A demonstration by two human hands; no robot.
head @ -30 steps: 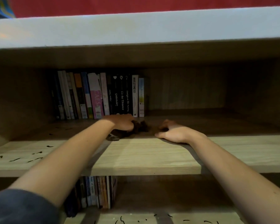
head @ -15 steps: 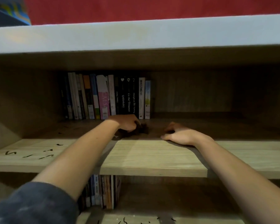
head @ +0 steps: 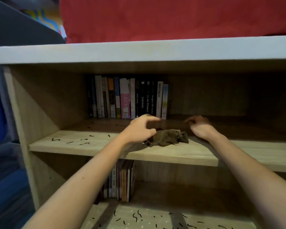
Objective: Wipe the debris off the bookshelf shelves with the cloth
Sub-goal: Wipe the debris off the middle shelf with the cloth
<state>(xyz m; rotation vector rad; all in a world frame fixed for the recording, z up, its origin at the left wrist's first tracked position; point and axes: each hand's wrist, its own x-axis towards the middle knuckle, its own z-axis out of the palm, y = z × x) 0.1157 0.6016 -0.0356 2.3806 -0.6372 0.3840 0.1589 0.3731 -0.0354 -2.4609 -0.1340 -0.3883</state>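
On the shelf [head: 172, 154] the cloth [head: 168, 138] now lies released, left hand [head: 139, 131] and right hand [head: 201, 128] lifted, empty.

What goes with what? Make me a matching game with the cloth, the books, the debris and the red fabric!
1 cloth
2 books
3 debris
4 red fabric

A upright at the back of the shelf
B above the top board
C crumpled, mid-shelf
D scattered black bits at the left

Pairs: 1-C, 2-A, 3-D, 4-B
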